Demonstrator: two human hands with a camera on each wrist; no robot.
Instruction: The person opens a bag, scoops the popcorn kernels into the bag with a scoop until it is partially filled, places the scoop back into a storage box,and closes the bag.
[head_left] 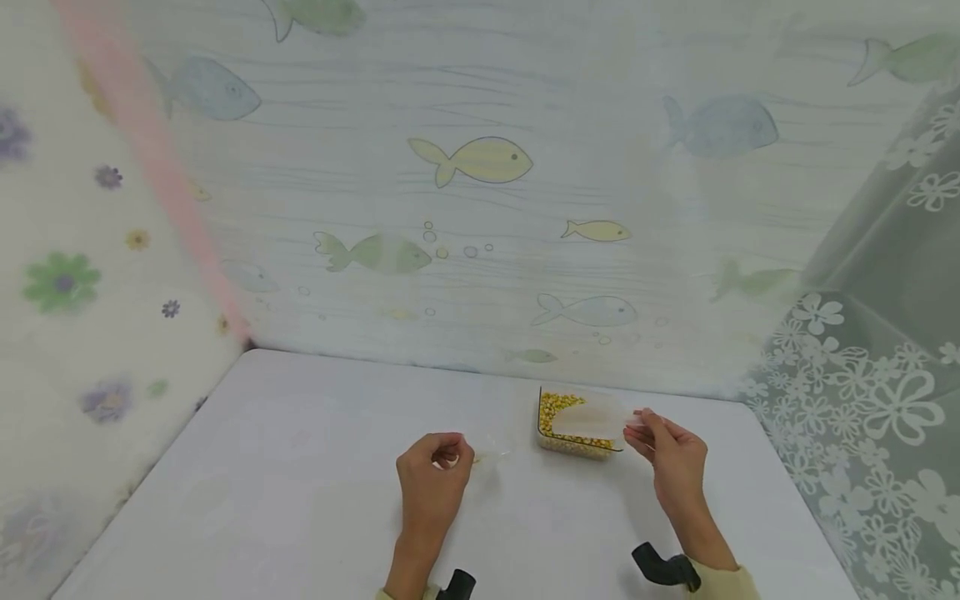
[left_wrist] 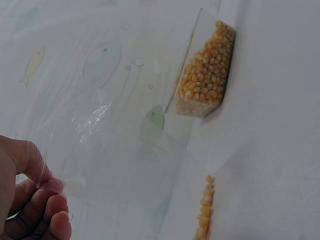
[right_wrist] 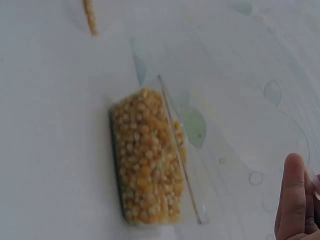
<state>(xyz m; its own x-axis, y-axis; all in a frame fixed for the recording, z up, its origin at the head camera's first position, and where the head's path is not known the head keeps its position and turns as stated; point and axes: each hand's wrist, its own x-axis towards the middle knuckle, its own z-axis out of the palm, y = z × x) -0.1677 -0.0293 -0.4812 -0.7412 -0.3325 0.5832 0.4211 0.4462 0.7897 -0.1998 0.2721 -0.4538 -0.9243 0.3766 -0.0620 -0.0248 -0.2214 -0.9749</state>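
My left hand pinches the edge of a clear plastic bag between thumb and fingers. A short line of corn kernels lies low in the bag. To the right, a clear box full of yellow corn kernels stands on the table. My right hand pinches the end of a pale, translucent scoop-like piece, which extends over the box's top. Whether that piece carries kernels cannot be told. In the right wrist view only the right fingers show, at the right edge.
Both hands work above a white-covered table. A fish-patterned cloth hangs along its back edge. Flowered cloth borders the left side, and a lace curtain hangs on the right.
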